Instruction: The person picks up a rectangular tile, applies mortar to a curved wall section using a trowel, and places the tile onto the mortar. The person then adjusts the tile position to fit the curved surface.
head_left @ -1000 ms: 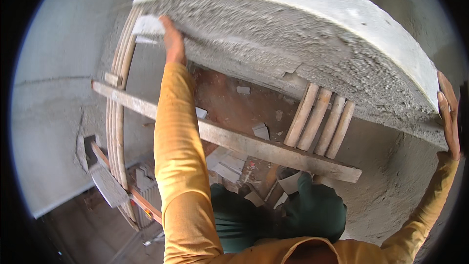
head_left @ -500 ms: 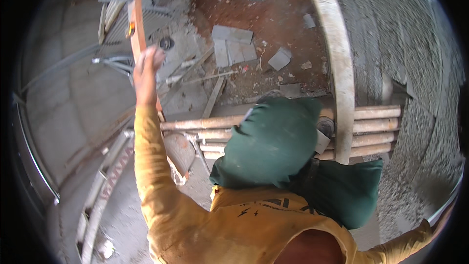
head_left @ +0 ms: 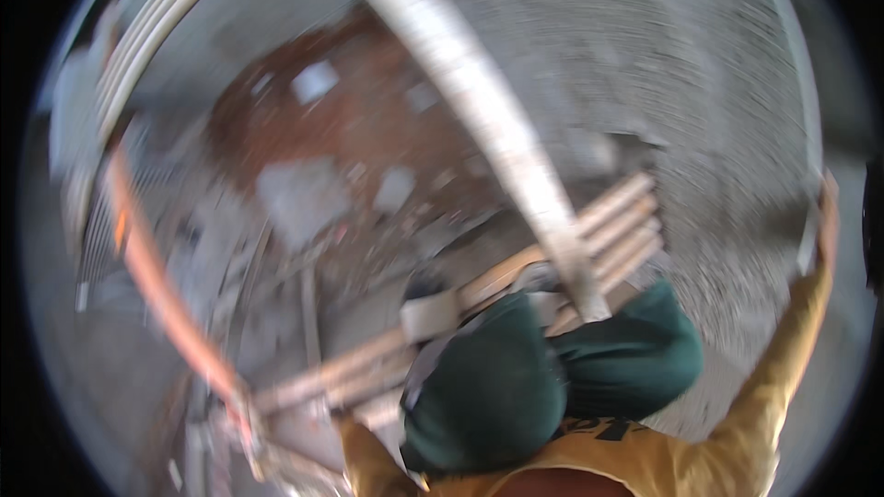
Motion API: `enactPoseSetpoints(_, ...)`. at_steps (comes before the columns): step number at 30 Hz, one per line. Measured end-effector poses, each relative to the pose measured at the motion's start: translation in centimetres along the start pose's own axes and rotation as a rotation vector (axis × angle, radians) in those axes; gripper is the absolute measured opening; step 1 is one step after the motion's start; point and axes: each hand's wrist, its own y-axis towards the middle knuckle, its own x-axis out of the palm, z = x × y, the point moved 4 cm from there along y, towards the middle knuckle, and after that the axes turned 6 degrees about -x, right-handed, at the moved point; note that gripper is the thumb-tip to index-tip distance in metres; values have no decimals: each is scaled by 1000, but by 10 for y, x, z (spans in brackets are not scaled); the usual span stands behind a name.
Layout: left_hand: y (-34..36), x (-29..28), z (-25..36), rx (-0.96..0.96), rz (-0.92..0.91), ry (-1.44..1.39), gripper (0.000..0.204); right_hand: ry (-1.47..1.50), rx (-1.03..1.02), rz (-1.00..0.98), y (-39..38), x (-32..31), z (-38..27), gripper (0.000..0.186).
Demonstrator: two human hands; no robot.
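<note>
My right hand [head_left: 827, 212], at the end of a yellow-brown sleeve, is raised along a pale narrow strip [head_left: 812, 110] at the far edge of the rough grey plastered wall [head_left: 737, 129]. It touches or nearly touches the strip; blur hides whether the fingers grip it. Low in front, my left hand [head_left: 343, 417] is small and dark beside the wooden poles [head_left: 368, 364], its fingers not readable. My knees, in green trousers [head_left: 488, 396], are bent above the poles.
A tall pale post [head_left: 497, 129] rises through the poles between me and the wall. An orange bar [head_left: 166, 285] slants at the left. Broken slabs [head_left: 299, 198] lie around red soil [head_left: 368, 110] below. Pale pipes [head_left: 152, 32] curve at the upper left.
The view has swung right toward the wall. My left hand has come down from the orange bar to beside the poles. My right hand now shows higher along the wall's edge.
</note>
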Motion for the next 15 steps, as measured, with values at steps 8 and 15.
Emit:
enactPoseSetpoints(8, 59, 12, 58, -48, 63, 121, 35, -29, 48, 78, 1, -11, 0, 84)
enactPoseSetpoints(15, 39, -43, 62, -111, 257, -75, 38, 172, -349, 457, -48, -3, -91, 40)
